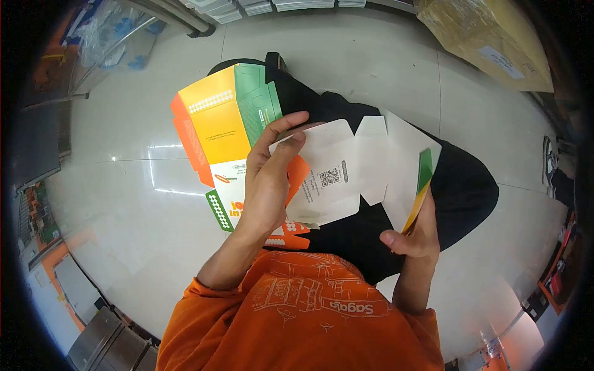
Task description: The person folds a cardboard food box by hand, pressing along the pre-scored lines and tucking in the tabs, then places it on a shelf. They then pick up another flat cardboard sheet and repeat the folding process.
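An unfolded cardboard box blank (pixel 366 159) stretches between my two hands above my lap, its white inside facing up with a printed QR code on one panel. My left hand (pixel 270 176) pinches its left edge, thumb on top and fingers partly behind. At the other end my right hand (pixel 416 236) is closed on a bent panel that shows a green and yellow outer side. More flat printed box blanks (pixel 213 131), in yellow, green, orange and white, lie over my leg beneath my left forearm and hand. How many there are is hidden.
I sit on a tiled floor (pixel 142 204) with my legs (pixel 467 185) folded. A brown wrapped package (pixel 489 46) lies at the upper right. Clear plastic bags (pixel 120 40) and metal legs (pixel 179 15) stand upper left; white stacks (pixel 278 5) line the far edge.
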`<state>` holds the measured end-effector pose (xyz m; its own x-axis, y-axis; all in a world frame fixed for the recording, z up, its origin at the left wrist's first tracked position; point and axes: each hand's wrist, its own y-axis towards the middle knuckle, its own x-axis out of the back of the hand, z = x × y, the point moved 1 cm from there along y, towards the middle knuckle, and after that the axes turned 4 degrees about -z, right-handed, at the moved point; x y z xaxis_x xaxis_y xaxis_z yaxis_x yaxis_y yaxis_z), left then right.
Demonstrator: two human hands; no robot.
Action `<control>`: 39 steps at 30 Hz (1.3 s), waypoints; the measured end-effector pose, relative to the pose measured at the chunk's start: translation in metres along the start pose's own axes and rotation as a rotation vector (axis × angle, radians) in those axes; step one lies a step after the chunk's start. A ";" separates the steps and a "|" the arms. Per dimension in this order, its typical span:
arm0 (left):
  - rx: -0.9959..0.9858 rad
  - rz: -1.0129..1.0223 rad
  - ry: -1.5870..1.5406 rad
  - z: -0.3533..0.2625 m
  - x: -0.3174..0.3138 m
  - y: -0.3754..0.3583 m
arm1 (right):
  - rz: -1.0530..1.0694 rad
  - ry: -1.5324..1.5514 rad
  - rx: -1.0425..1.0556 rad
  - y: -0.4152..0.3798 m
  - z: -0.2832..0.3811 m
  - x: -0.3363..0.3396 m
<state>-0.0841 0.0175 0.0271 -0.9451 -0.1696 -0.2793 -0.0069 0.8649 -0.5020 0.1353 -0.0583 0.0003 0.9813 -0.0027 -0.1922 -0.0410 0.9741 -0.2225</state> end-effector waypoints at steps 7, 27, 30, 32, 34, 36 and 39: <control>-0.021 -0.055 -0.056 0.000 -0.006 0.000 | 0.000 -0.016 0.030 -0.012 0.012 -0.016; 0.062 0.647 -0.730 0.062 -0.030 0.034 | 0.413 -0.539 0.286 -0.006 0.032 -0.060; 0.157 0.795 -0.887 0.079 -0.024 0.059 | 0.437 -0.487 0.283 -0.003 0.027 -0.064; 0.129 0.767 -0.877 0.079 -0.020 0.062 | 0.479 -0.399 0.303 -0.001 0.024 -0.064; 0.148 0.723 -0.836 0.070 -0.021 0.057 | 0.498 -0.306 0.246 0.006 0.030 -0.059; 0.163 0.681 -0.792 0.064 -0.022 0.057 | 0.517 -0.211 0.193 0.005 0.033 -0.045; 0.190 0.714 -0.758 0.054 -0.019 0.060 | 0.325 0.071 0.214 0.002 0.047 -0.021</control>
<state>-0.0488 0.0468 -0.0418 -0.2587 0.0416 -0.9651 0.5831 0.8033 -0.1217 0.1234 -0.0462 0.0490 0.9079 0.3050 -0.2875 -0.2997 0.9519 0.0634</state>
